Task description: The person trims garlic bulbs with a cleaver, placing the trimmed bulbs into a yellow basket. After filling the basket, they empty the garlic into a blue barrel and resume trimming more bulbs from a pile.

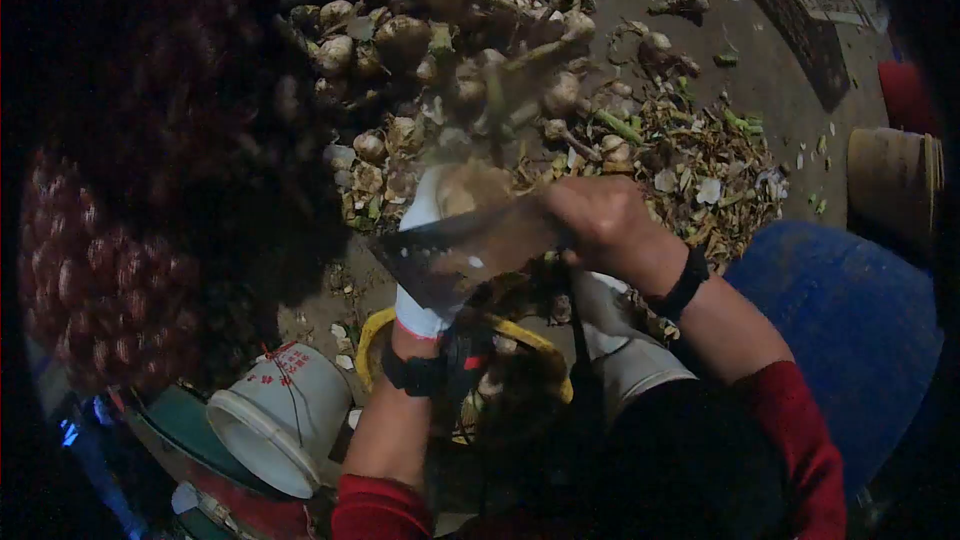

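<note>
My right hand [605, 225] is closed around the handle end of a wide-bladed cleaver [425, 265]. Its dark blade reaches left across my left hand [425, 210], which wears a white glove. A blurred tan garlic bulb [475, 188] shows at the glove's fingers, partly behind the blade; the fingers themselves are largely hidden. Below my hands stands a yellow-rimmed container [545, 352] with some pale bulbs inside. Just beyond them lies a heap of garlic bulbs with stalks [403, 37].
Dry trimmings [710, 155] spread to the right of the heap. A blue barrel [835, 310] stands at the right, with a tan container [890, 175] behind it. On the left are a tilted white bucket [290, 395] and a full red mesh sack [95, 290].
</note>
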{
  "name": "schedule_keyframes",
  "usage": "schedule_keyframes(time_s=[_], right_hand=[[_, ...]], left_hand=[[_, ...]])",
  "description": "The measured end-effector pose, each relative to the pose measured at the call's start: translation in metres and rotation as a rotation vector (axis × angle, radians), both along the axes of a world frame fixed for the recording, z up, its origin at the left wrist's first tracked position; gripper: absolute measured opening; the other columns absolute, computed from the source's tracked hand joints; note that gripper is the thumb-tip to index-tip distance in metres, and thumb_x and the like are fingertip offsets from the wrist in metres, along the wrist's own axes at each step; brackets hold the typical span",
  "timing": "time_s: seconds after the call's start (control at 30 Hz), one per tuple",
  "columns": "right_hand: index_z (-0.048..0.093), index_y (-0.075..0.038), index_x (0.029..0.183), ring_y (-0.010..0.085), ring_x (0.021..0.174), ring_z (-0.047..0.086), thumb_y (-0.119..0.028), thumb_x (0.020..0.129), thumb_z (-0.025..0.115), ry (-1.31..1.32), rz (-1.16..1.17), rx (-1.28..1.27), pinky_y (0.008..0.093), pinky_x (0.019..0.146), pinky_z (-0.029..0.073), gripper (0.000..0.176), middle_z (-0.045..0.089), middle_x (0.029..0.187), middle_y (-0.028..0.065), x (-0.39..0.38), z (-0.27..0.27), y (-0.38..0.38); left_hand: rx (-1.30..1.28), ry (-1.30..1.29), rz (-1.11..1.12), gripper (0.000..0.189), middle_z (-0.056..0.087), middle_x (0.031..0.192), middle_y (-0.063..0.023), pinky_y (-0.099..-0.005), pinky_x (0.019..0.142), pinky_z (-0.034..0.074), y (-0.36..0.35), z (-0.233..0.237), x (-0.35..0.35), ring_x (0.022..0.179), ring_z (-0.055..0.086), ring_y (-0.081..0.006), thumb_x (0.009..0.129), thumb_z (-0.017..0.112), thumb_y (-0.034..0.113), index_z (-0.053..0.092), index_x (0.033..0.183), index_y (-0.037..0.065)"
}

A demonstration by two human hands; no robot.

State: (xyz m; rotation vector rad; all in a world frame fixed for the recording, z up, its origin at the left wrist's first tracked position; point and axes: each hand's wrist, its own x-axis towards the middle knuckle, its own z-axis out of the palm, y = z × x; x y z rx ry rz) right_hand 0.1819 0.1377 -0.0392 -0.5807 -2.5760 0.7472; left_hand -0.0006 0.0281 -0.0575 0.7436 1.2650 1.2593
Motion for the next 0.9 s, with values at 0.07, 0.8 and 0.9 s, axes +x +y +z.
schedule_keyframes(time_s=[0.07,0.8,0.9], right_hand=[[0.053,-0.005,0.095,0.0273,0.059,0.058,-0.008,0.053,0.066,0.046,-0.009,-0.006,0.0371,0.049,0.047,0.044,0.054,0.064,0.0089,-0.001,-0.01,0.003],[0.06,0.001,0.082,0.023,0.057,0.058,-0.013,0.067,0.067,0.312,-0.384,-0.386,0.0317,0.057,0.046,0.022,0.06,0.067,0.0138,-0.012,-0.001,-0.008],[0.06,0.001,0.087,0.0283,0.06,0.06,-0.015,0.067,0.067,-0.449,-0.195,-0.515,0.0342,0.059,0.047,0.026,0.061,0.07,0.015,0.02,-0.077,0.008]], left_hand=[[0.075,0.265,0.025,0.061,0.06,0.098,-0.0119,-0.0314,0.079,0.048,-0.001,0.01,-0.002,0.091,0.058,-0.0184,0.07,0.064,0.007,0.035,0.124,0.0],[-0.008,0.197,0.31,0.058,0.055,0.102,-0.0129,-0.0305,0.078,0.048,0.007,0.023,0.007,0.092,0.057,-0.0205,0.061,0.073,0.014,0.044,0.109,0.002],[0.197,-0.533,0.471,0.045,0.058,0.095,-0.0126,-0.0291,0.071,0.049,0.003,0.06,0.021,0.087,0.059,-0.021,0.071,0.065,0.019,0.043,0.105,0.001]])
